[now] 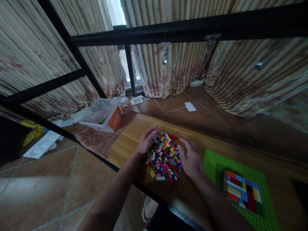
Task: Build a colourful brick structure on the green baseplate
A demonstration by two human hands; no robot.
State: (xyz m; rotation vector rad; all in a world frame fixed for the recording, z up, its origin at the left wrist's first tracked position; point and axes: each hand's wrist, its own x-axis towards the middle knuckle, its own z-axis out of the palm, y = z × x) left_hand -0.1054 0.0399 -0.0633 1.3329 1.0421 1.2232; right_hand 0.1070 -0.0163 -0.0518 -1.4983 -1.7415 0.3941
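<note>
On the wooden surface (130, 131), a loose heap of small multicoloured bricks (165, 157) lies between the two hands. The left hand (146, 141) is at the heap's left edge, fingers extended and slightly curved, thumb side toward the bricks. The right hand (191, 158) is at the opposite edge, thumb and fingers spread apart. Right of it, a green baseplate (210, 160) lies flat, bearing a rectangular multicoloured brick assembly (242, 191). Well left of the heap stands a translucent plastic box (96, 126) with an orange label (115, 119).
</note>
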